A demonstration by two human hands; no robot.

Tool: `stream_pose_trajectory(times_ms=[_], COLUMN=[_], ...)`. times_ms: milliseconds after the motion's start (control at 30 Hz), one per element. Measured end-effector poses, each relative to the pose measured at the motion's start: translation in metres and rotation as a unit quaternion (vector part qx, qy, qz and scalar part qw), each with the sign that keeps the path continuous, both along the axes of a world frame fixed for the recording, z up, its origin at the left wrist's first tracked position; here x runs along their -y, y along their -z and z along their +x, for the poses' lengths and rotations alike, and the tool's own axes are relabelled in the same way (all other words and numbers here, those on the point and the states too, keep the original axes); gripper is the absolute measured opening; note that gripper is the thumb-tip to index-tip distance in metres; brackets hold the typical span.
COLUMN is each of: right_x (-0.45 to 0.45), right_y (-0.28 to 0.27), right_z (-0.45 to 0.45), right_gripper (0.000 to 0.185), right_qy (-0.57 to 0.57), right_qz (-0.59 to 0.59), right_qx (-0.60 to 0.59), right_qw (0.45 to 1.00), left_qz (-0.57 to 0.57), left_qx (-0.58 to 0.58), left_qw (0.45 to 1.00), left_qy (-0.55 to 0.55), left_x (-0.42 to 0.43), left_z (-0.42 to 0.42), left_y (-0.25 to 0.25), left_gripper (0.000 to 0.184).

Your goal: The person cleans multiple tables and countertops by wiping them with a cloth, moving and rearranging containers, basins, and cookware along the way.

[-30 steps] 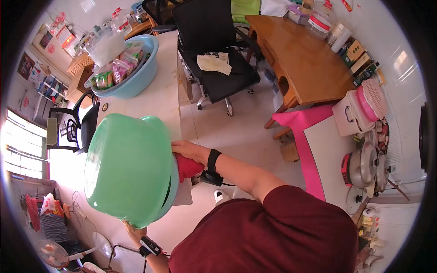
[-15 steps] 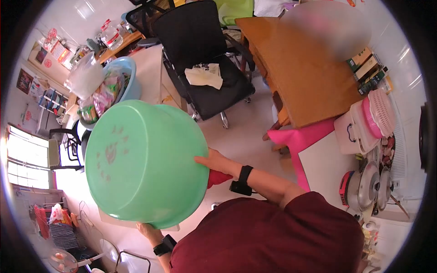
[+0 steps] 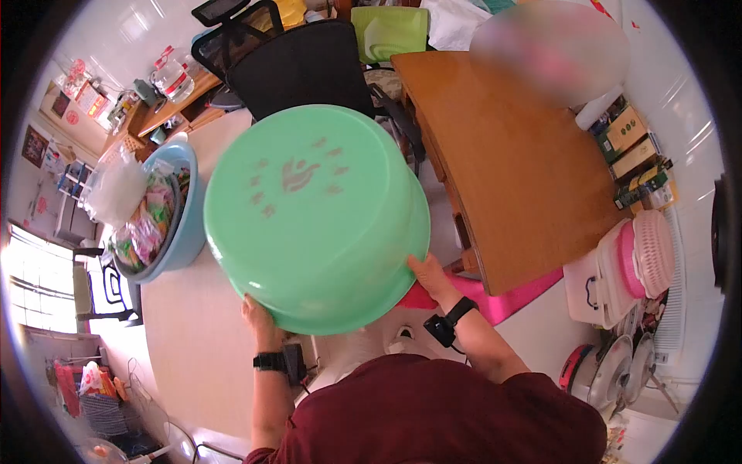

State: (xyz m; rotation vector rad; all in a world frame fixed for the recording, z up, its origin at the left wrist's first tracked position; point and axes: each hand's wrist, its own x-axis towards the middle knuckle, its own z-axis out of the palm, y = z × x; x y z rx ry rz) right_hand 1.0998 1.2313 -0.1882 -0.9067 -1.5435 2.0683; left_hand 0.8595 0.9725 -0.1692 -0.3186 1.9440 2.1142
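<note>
A large green plastic basin (image 3: pixel 317 216) is held up in front of me, its bottom with a faded printed mark turned toward the camera. The fingers of my left hand (image 3: pixel 260 323) grip the lower left of its rim. On the lower right, my right hand (image 3: pixel 435 280) clasps the rim, thumb on the outer wall. Something red, perhaps a cloth (image 3: pixel 418 297), shows just below the rim beside my right hand. The basin's inside faces away and is hidden, as are most of my fingertips.
Left stands a pale table (image 3: pixel 189 340) with a blue tub (image 3: pixel 189 232) of bagged items. A black office chair (image 3: pixel 301 69) is behind the basin. To the right are a brown wooden desk (image 3: pixel 525 155), a lidded plastic box (image 3: pixel 591 290) and pots (image 3: pixel 610 371).
The basin has moved right and tilted so its bottom faces me more fully. Both hands moved along with it, still gripping the rim. The basin now covers the chair seat.
</note>
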Motion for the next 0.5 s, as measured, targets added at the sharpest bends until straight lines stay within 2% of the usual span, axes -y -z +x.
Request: stream_pose_trajectory(times_ms=[100, 167, 233, 300, 433, 500], right_x=[-0.044, -0.062, -0.092, -0.111, -0.164, -0.185], right_y=[0.040, 0.060, 0.069, 0.080, 0.113, 0.144], right_z=[-0.022, -0.043, -0.068, -0.088, -0.118, -0.131], right_gripper=[0.045, 0.044, 0.043, 0.043, 0.044, 0.047], right_qy=[-0.007, 0.021, 0.037, 0.075, 0.052, 0.090], right_qz=[0.036, 0.033, 0.041, 0.019, -0.042, -0.044], right_qx=[0.036, 0.026, 0.016, 0.073, 0.088, 0.030], right_qw=[0.999, 0.999, 0.998, 0.994, 0.994, 0.995], left_qz=[0.002, -0.077, -0.081, -0.107, -0.047, -0.054], left_qx=[-0.007, -0.035, -0.022, 0.004, 0.002, 0.031], left_qw=[0.999, 0.993, 0.994, 0.987, 0.991, 0.995], left_qy=[0.045, 0.079, 0.073, 0.118, 0.128, 0.082], left_x=[-0.046, -0.077, -0.117, -0.146, -0.195, -0.221], left_z=[-0.052, -0.092, -0.114, -0.133, -0.171, -0.177], left_y=[0.047, 0.076, 0.078, 0.081, 0.135, 0.155], left_gripper=[0.039, 0.040, 0.039, 0.041, 0.040, 0.038])
